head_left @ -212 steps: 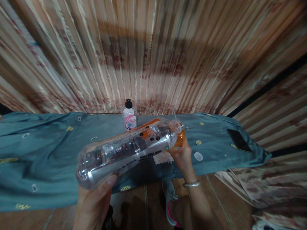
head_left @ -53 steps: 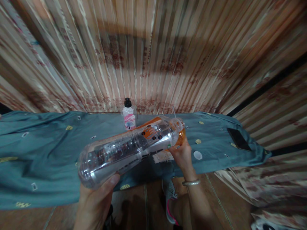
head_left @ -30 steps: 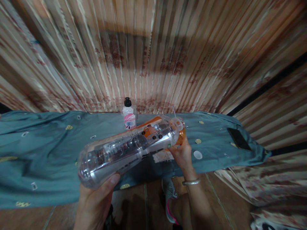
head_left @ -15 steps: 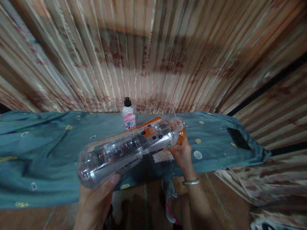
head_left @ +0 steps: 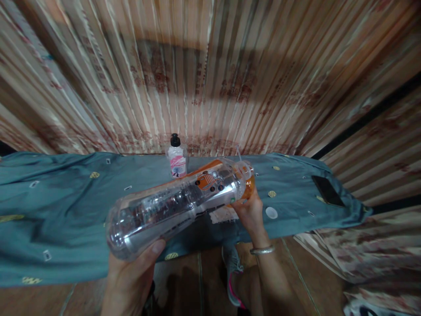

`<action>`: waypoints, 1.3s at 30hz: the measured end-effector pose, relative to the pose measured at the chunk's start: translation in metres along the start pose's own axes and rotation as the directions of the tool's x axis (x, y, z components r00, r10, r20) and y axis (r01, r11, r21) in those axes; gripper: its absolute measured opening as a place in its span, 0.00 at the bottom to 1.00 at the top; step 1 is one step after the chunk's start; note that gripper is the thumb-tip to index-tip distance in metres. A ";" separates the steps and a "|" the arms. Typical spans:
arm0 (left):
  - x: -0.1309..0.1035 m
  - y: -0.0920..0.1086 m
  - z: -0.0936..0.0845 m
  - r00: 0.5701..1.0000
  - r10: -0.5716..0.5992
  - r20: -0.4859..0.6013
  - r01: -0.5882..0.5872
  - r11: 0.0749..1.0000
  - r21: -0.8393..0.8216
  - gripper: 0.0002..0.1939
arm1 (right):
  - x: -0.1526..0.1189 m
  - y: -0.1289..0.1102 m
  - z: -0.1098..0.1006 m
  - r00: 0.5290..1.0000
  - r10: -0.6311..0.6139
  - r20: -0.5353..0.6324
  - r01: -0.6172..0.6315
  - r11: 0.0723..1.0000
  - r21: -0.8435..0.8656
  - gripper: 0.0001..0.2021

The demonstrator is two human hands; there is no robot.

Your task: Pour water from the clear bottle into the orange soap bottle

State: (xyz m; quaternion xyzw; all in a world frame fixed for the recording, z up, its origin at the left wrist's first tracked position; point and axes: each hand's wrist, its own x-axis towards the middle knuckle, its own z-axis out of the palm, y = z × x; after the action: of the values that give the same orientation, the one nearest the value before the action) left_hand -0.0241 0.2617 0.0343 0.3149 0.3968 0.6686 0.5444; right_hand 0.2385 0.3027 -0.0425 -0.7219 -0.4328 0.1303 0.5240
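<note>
A large clear plastic bottle (head_left: pixel 158 210) lies tilted in the air, its base low at the left and its neck higher at the right. My left hand (head_left: pixel 138 263) grips the bottle near its base, thumb along the near side. Behind the bottle's neck, my right hand (head_left: pixel 250 210) is wrapped round something orange and see-through (head_left: pixel 250 186), partly hidden by the clear bottle. A silver bangle is on my right wrist. Just behind the bottle stands a small bottle with a black cap and pink label (head_left: pixel 178 162), upright and touched by neither hand.
The bench has a teal patterned cloth (head_left: pixel 75 197). A black phone (head_left: pixel 328 191) lies at its right end, a white round disc (head_left: pixel 271 213) nearer, and a pale cloth piece (head_left: pixel 223 215) under the bottle's neck. A striped curtain (head_left: pixel 210 87) hangs behind.
</note>
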 end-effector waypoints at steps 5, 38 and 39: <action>0.000 0.001 -0.001 1.000 0.006 0.007 -0.006 1.000 0.006 0.40 | -0.001 0.001 0.001 1.000 -0.010 -0.011 0.010 1.000 0.000 0.37; 0.002 -0.001 0.000 0.998 0.060 0.012 -0.061 0.998 0.012 0.36 | 0.000 0.004 0.001 1.000 -0.009 -0.023 0.009 1.000 -0.004 0.39; 0.002 -0.001 0.000 0.998 0.057 0.014 -0.058 0.998 0.015 0.36 | 0.000 0.004 0.001 1.000 -0.010 -0.024 0.010 1.000 -0.006 0.39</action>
State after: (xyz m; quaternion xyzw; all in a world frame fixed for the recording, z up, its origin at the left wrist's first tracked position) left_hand -0.0244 0.2635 0.0333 0.3349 0.3889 0.6787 0.5253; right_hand 0.2399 0.3032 -0.0464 -0.7228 -0.4305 0.1177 0.5276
